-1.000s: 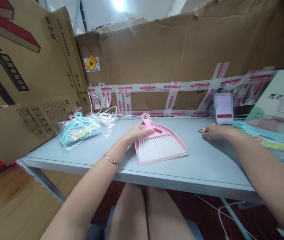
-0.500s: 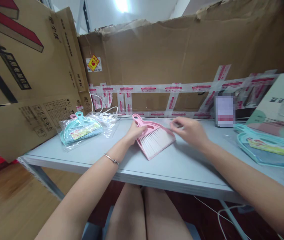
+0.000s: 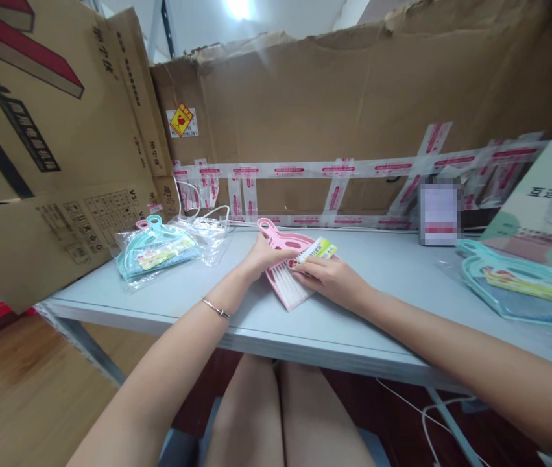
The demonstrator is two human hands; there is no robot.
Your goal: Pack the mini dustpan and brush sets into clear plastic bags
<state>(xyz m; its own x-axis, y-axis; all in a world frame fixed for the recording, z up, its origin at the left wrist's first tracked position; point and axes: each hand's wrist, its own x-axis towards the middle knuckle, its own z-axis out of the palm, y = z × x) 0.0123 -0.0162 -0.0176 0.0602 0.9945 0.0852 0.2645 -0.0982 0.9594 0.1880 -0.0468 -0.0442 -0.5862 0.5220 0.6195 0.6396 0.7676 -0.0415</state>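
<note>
A pink dustpan with a white-bristled brush nested in it rests on the table in front of me, handle pointing away to the left. My left hand is closed around its left side near the handle, thumb lying over the top. In my right hand is a printed card, green, yellow and white, pinched by the fingers and held over the brush and dustpan. The right hand hides part of the bristles and the card's lower end.
A bagged dustpan set lies at the left beside crumpled clear plastic. At the right sits another teal dustpan set. A phone stands near the back. Large cardboard boxes wall the table's far and left sides.
My right hand has moved left and down onto the dustpan. The printed card now shows in its fingers, lying across the brush. My left hand keeps its hold.
</note>
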